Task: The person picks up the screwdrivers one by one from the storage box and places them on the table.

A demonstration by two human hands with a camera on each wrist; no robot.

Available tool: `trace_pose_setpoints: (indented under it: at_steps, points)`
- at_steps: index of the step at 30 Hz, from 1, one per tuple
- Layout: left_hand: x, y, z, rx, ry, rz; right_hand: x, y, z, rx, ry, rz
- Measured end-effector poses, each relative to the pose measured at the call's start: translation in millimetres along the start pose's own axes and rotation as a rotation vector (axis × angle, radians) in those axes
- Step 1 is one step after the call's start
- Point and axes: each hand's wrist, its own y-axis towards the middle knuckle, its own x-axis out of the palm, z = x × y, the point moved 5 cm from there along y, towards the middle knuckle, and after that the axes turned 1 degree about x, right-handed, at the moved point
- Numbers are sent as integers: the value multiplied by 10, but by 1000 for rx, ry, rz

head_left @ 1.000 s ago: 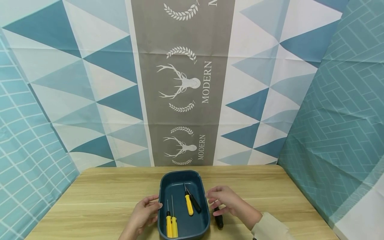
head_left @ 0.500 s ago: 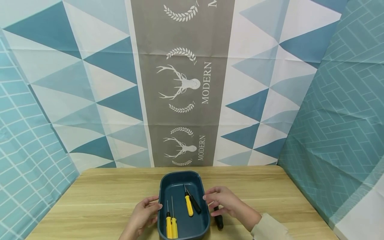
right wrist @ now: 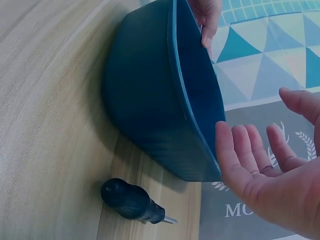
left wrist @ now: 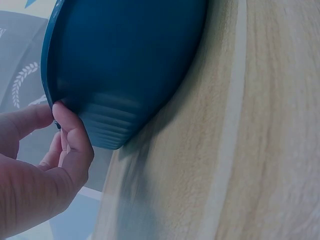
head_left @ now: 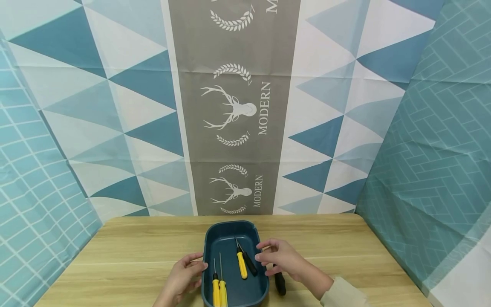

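The right hand [head_left: 281,257] is edging inward across the right rim of the box [head_left: 241,293], bringing its loose, unladen fingers nearer a yellow screwdriver [head_left: 242,265] and a black screwdriver [head_left: 250,263] inside; the left hand [head_left: 182,275] is pinching the opposite rim, seemingly steadying it; raised walls are limiting sideways reach; a loose screwdriver [right wrist: 131,201] is lying outside, right; the table [head_left: 142,256] is stretching away both sides.

Loose black screwdriver [head_left: 280,285], tip hidden by right fingers [head_left: 273,270], head view
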Motion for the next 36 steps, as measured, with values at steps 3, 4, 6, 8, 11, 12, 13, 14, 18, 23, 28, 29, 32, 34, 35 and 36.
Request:
trace_pose_setpoints:
  at_steps: [3, 4, 6, 8, 11, 12, 13, 14, 18, 23, 28, 29, 32, 34, 35, 36]
  points:
    - [0, -4, -7, 2, -1, 0, 13, -3, -21, -23, 6, -8]
    - [-2, -6, -8, 6, -2, 0, 17, -3, -28, -32, 5, -10]
    - [-3, -5, -12, 10, -1, -3, 25, -3, -44, -50, 2, -14]
    - [-5, -5, -13, 15, -2, -6, 31, 1, -53, -68, -5, -19]
    - [-3, -3, -13, 13, 0, -8, 46, 7, -70, -92, -21, -27]
    - [-3, -2, -14, 10, -1, -7, 53, 11, -73, -98, -24, -31]
    - [-3, 0, -14, 8, -2, -6, 60, 14, -75, -102, -24, -35]
    - [-2, 2, -16, 4, -1, -5, 71, 15, -79, -106, -27, -39]
    - [-2, 9, -16, 3, -8, -9, 114, 12, -96, -118, -35, -56]
    - [1, 18, -22, 4, -14, -12, 158, 28, -102, -125, -49, -59]
    - [-2, 30, -24, 12, -18, -8, 201, 67, -102, -119, -59, -60]
    - [-2, 30, -26, 11, -19, -10, 210, 71, -104, -117, -60, -62]
    - [-2, 30, -28, 9, -22, -19, 239, 78, -105, -111, -62, -68]
    - [-1, 33, -30, 6, -26, -23, 255, 85, -94, -108, -61, -69]
    - [-2, 34, -31, 4, -28, -24, 264, 89, -88, -106, -59, -70]
    - [-2, 35, -31, 4, -29, -24, 270, 92, -82, -103, -61, -68]
